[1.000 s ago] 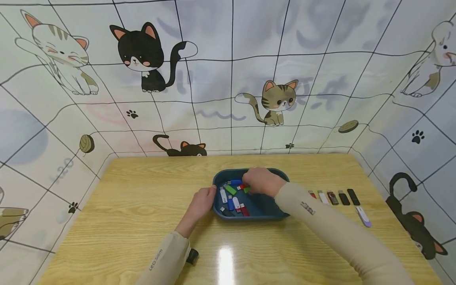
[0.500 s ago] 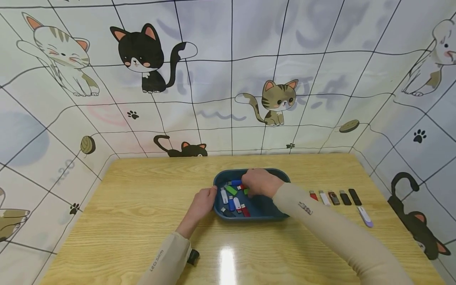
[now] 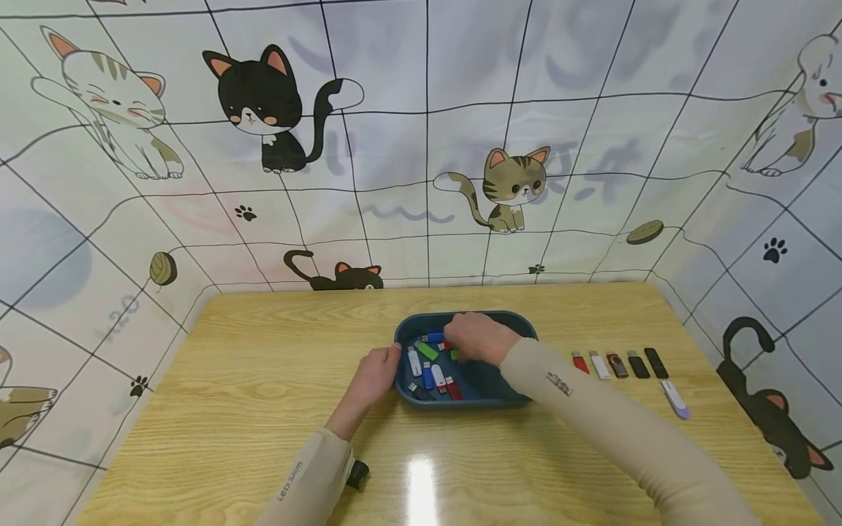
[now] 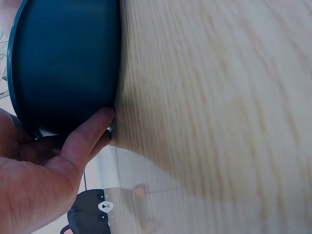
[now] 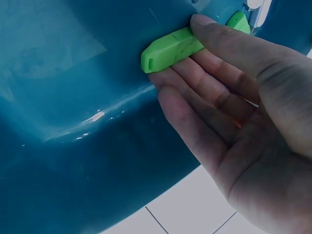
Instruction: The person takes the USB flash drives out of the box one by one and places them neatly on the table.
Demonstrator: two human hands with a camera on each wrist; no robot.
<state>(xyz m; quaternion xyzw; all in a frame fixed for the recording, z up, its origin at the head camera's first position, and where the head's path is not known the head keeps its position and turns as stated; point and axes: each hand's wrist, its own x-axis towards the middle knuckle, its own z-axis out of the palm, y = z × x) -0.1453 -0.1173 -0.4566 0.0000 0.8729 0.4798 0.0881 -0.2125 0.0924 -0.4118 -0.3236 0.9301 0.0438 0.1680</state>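
Observation:
A dark blue plastic bin [image 3: 483, 403] with rounded corners sits on the table. It holds several USB sticks, including a white one [image 3: 414, 361], a green one [image 3: 427, 351] and a red one [image 3: 454, 388]. My left hand [image 3: 377, 375] holds the bin's left end. In the left wrist view its thumb [image 4: 87, 134] lies along the bin's outer wall, with the other fingers partly hidden behind. Inside the bin, my right hand [image 3: 476, 337] pinches a green USB stick [image 5: 168, 50] between thumb and fingers, as the right wrist view shows.
On the wooden table [image 3: 276, 351], right of the bin, several USB sticks lie in a row: a red one [image 3: 579, 361], a white one [image 3: 599, 364], a brown one [image 3: 617, 364] and black ones [image 3: 637, 364]. A white-and-purple stick [image 3: 674, 399] lies nearer. Cat-printed cloth [image 3: 395, 161] encloses the table.
My right hand has shifted slightly left within the bin. The left hand keeps its place at the bin's end, and the sticks in the row lie as before.

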